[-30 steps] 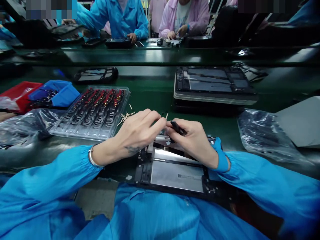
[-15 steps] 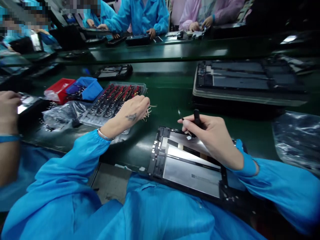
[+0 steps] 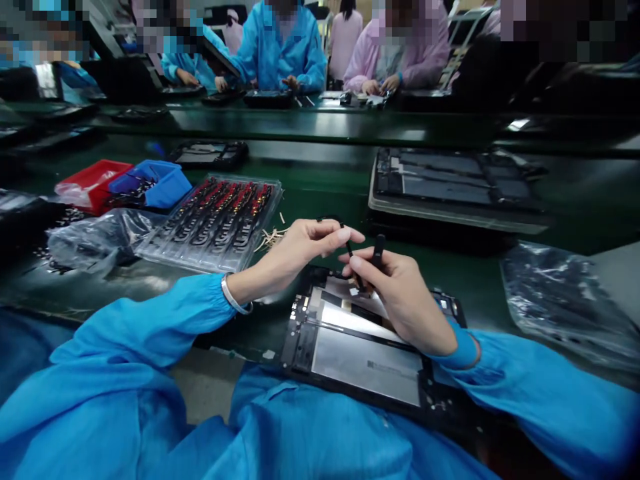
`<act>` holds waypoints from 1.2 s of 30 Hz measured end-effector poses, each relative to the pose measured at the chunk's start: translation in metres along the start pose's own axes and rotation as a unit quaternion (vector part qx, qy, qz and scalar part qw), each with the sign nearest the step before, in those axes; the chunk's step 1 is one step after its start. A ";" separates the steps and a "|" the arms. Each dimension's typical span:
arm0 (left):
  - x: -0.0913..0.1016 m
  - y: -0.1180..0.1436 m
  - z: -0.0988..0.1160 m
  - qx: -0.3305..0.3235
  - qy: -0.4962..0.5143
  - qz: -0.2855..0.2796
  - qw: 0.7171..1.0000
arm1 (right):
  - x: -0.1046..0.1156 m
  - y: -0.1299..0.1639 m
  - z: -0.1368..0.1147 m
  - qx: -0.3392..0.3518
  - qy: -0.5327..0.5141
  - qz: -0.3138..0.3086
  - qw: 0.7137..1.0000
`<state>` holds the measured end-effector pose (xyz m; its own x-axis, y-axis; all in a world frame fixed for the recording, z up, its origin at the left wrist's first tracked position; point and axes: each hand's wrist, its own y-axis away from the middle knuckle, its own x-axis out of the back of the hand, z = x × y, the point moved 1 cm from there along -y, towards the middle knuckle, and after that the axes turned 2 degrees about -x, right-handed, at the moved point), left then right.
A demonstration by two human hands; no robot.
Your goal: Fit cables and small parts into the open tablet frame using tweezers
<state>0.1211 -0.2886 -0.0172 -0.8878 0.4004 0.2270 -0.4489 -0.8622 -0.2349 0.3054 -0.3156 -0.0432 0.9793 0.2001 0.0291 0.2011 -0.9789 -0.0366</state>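
An opened tablet chassis (image 3: 360, 347) with silver panels lies at the near edge of the green bench. My left hand (image 3: 305, 250) hovers over its far end, pinching a small dark part (image 3: 343, 227) between thumb and fingers. My right hand (image 3: 400, 293) rests on the chassis and grips black tweezers (image 3: 376, 252), whose tip meets that small part. A clear plastic tray (image 3: 215, 223) of red and black components sits to the left of my left hand.
Red bin (image 3: 93, 183) and blue bin (image 3: 155, 181) stand at far left beside crinkled plastic bags (image 3: 95, 240). A stack of opened tablets (image 3: 450, 187) lies at right, another bag (image 3: 565, 300) nearer. Paper slips (image 3: 270, 237) litter the belt. Other people work across the bench.
My left hand came back from the component tray with a small part and now meets the tweezers over the chassis. The view swung slightly right.
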 end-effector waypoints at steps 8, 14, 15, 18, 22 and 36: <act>0.009 -0.016 0.021 0.041 -0.191 -0.202 0.960 | 0.015 -0.005 -0.024 0.158 0.166 0.015 0.973; 0.008 -0.012 0.022 -0.113 -0.325 -0.142 0.928 | 0.013 -0.003 -0.026 0.154 0.153 0.045 0.975; 0.007 -0.010 0.024 -0.170 -0.358 -0.088 0.914 | 0.013 -0.003 -0.026 0.147 0.135 0.047 0.979; 0.001 -0.003 0.030 -0.329 -0.489 0.030 0.807 | 0.013 -0.002 -0.029 0.135 0.089 0.035 0.986; -0.007 0.000 0.034 -0.396 -0.599 0.053 0.694 | 0.012 0.003 -0.032 0.148 0.084 0.038 0.985; -0.016 0.009 0.039 -0.395 -0.628 0.054 0.668 | 0.011 0.011 -0.034 0.174 0.159 0.051 0.970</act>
<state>0.1353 -0.3147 0.0142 -0.3557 -0.6561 0.6655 -0.7430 -0.2335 -0.6273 0.3179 -0.3251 -0.0094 0.9496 0.0250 0.3124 0.1521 -0.9083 -0.3897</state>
